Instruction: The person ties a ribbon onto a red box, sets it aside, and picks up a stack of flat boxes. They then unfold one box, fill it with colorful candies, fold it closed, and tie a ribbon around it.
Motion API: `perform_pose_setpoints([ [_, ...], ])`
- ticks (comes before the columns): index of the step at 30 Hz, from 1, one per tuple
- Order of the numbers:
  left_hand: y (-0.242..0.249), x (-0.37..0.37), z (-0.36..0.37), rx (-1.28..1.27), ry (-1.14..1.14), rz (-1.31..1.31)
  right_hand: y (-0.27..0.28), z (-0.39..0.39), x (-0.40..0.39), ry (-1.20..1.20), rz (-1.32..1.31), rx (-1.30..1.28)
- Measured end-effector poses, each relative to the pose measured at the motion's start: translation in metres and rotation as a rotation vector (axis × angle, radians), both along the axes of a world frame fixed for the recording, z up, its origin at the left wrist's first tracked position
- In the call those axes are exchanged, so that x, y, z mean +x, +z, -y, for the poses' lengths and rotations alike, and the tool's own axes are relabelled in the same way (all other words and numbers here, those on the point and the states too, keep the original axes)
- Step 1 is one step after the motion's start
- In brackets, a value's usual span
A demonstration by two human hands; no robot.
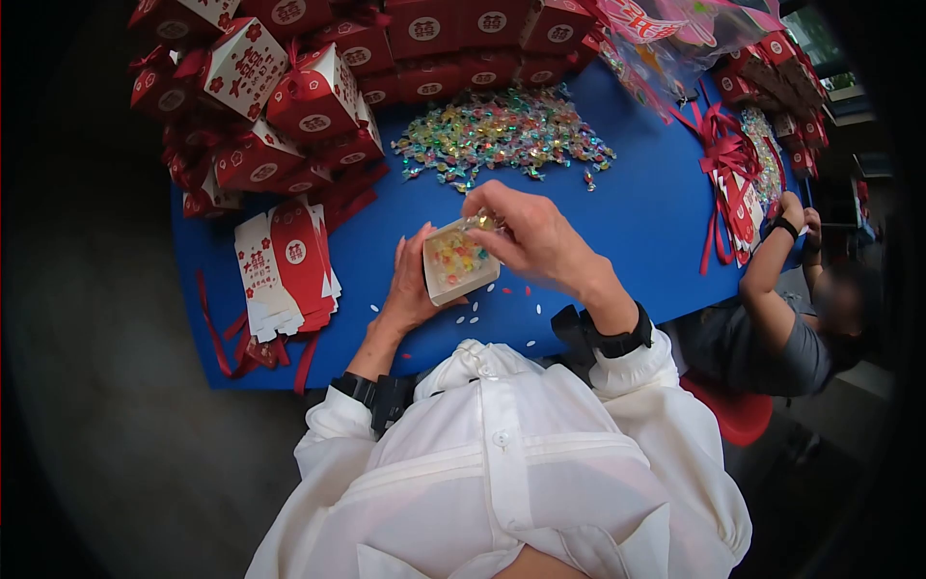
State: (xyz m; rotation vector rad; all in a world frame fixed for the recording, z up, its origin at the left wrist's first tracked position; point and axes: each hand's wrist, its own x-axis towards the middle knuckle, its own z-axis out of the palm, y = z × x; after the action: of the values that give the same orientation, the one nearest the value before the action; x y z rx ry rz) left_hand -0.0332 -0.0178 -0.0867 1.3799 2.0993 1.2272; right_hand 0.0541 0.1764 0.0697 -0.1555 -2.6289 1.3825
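My left hand (411, 288) is wrapped round the left side and bottom of a small open white box (463, 287). Wrapped candies in yellow, red and clear colours (457, 259) lie inside it. Over the box's upper right edge, my right hand (529, 232) pinches a shiny wrapped candy (484, 222) between thumb and fingers. A wide heap of wrapped candies (502, 135) is spread on the blue table (627, 232) beyond both hands. Small white and red oval bits (474, 308) lie scattered beside the box.
Finished red boxes (424, 34) are stacked along the back and left. Flat box sheets (289, 256) and red ribbons (214, 323) lie at the left. More ribbons (725, 145), sheets and candies are at the right, near a seated person (786, 338). Plastic bags (666, 39) lie at the back right.
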Motion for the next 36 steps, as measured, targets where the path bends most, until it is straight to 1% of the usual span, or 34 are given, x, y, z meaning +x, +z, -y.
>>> perform_pose_setpoints([
  [1,0.0,0.0,0.0,-0.02,-0.002,0.039,0.0,0.007,0.001,-0.004,-0.001,0.0],
  [3,0.002,0.0,0.0,-0.04,-0.001,0.076,0.0,0.02,0.002,0.101,0.109,0.373],
  [4,0.003,0.0,0.0,-0.02,0.005,0.079,-0.003,0.024,0.002,0.136,0.191,0.42],
  [5,0.003,0.0,0.0,-0.001,0.012,0.081,-0.007,0.026,0.003,0.139,0.187,0.422],
  [6,0.002,0.0,0.0,0.0,0.016,0.079,-0.012,0.028,0.003,0.12,0.159,0.396],
  [8,-0.002,0.001,0.0,-0.002,0.019,-0.021,-0.016,0.03,0.004,0.105,0.133,0.369],
  [12,-0.003,0.001,0.001,0.003,0.023,0.007,-0.018,0.029,0.005,0.062,0.112,0.26],
  [14,-0.005,-0.002,0.002,-0.049,-0.005,-0.02,-0.02,0.026,0.005,0.056,0.11,0.219],
  [16,-0.006,-0.002,0.002,-0.043,-0.011,-0.017,-0.024,0.02,0.011,0.032,0.002,0.144],
  [17,-0.006,-0.002,0.002,-0.036,-0.017,-0.013,-0.025,0.018,0.014,0.034,0.001,0.143],
  [18,-0.005,-0.002,0.002,-0.035,-0.014,-0.014,-0.026,0.016,0.017,-0.075,-0.029,0.102],
  [19,-0.002,-0.002,0.002,0.011,-0.001,0.052,-0.026,0.014,0.019,-0.183,-0.057,0.061],
  [20,0.001,-0.001,0.002,0.057,0.01,0.118,-0.025,0.013,0.023,-0.183,-0.056,0.062],
  [21,0.005,-0.001,0.002,0.058,0.007,0.119,-0.023,0.012,0.026,-0.214,-0.024,0.005],
  [22,0.01,-0.001,0.003,0.086,0.002,0.196,-0.022,0.011,0.029,-0.248,0.01,-0.053],
  [23,0.016,-0.001,0.004,0.111,-0.004,0.273,-0.025,0.011,0.032,-0.255,0.012,-0.054],
  [24,0.024,-0.001,0.002,0.109,-0.01,0.274,-0.032,0.011,0.033,-0.177,0.009,-0.098],
  [25,0.033,-0.001,0.0,0.178,0.0,0.35,-0.038,0.012,0.034,-0.097,0.004,-0.143],
  [26,0.039,-0.001,-0.002,0.248,0.012,0.426,-0.04,0.013,0.034,-0.1,0.002,-0.143],
  [28,0.043,-0.003,-0.005,0.221,0.046,0.428,-0.043,0.017,0.031,-0.132,0.055,-0.177],
  [30,0.048,-0.005,-0.008,0.192,0.083,0.426,-0.052,0.017,0.028,-0.148,0.023,-0.177],
  [32,0.051,-0.004,-0.014,0.168,0.091,0.168,-0.057,0.016,0.028,-0.167,-0.006,-0.178],
  [33,0.052,-0.001,-0.015,0.166,0.088,0.167,-0.059,0.016,0.029,-0.167,-0.003,-0.163],
  [35,0.053,0.006,-0.019,0.175,0.176,0.137,-0.06,0.016,0.033,-0.172,0.003,-0.148],
  [36,0.052,0.008,-0.02,0.175,0.172,0.14,-0.06,0.016,0.034,-0.152,0.002,-0.096],
])
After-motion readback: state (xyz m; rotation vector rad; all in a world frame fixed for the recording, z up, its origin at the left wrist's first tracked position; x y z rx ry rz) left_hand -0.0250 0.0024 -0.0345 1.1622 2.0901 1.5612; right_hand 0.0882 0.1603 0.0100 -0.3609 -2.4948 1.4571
